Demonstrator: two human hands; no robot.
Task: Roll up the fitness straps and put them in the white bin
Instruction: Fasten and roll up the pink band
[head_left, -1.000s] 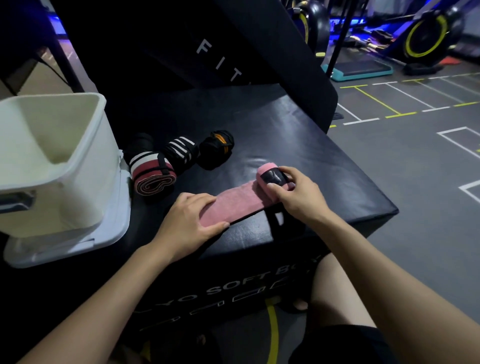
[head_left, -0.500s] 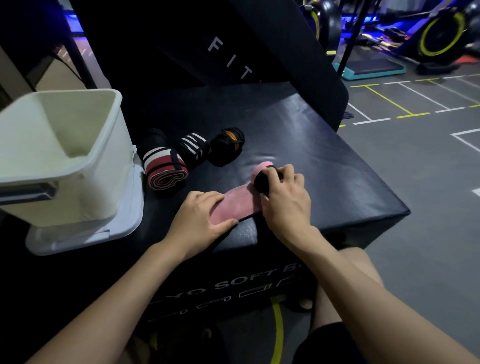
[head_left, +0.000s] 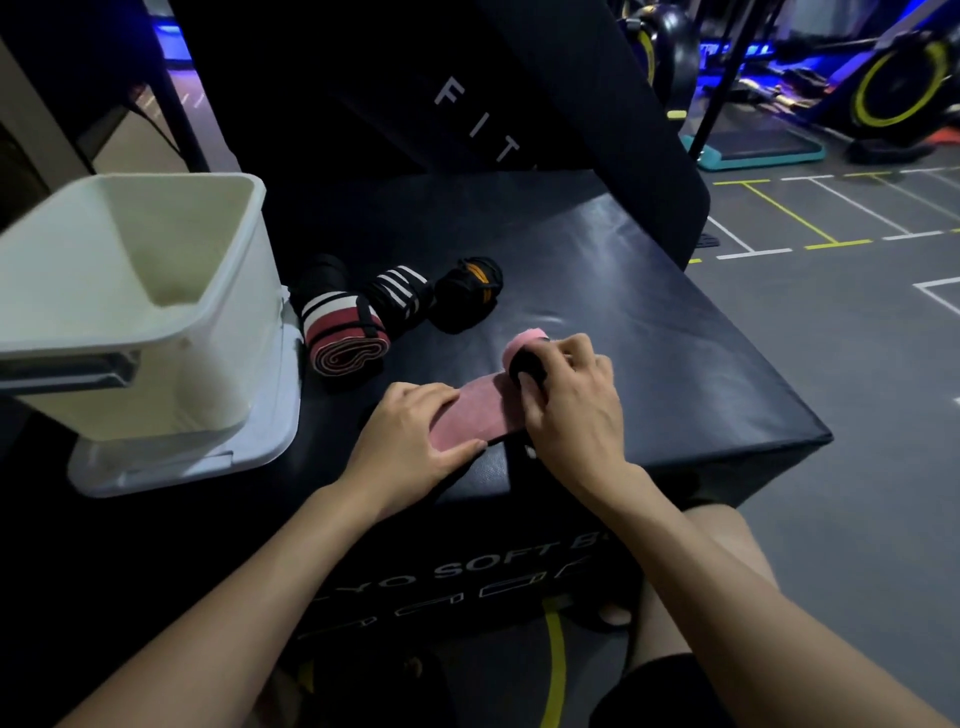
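Observation:
A pink strap (head_left: 480, 410) lies flat on the black soft box (head_left: 623, 322), its far end wound into a small roll with a black patch. My right hand (head_left: 571, 405) curls its fingers over that roll. My left hand (head_left: 410, 441) lies flat on the strap's near end, pressing it to the box. Three rolled straps sit behind: a red and white one (head_left: 343, 338), a black and white striped one (head_left: 397, 293) and a black and orange one (head_left: 467, 293). The white bin (head_left: 208, 322) stands at the left on its lid, with nothing visible inside.
A tall black pad (head_left: 467, 93) leans up behind the box. The box's right and near edges drop to a grey gym floor (head_left: 857, 389) with painted lines. Exercise machines (head_left: 893, 88) stand at the far right. My bare knee (head_left: 727, 545) is below the box's front.
My right hand has rolled the pink strap's far end toward my left hand, so the flat part is shorter. My left hand stays pressed on the near end.

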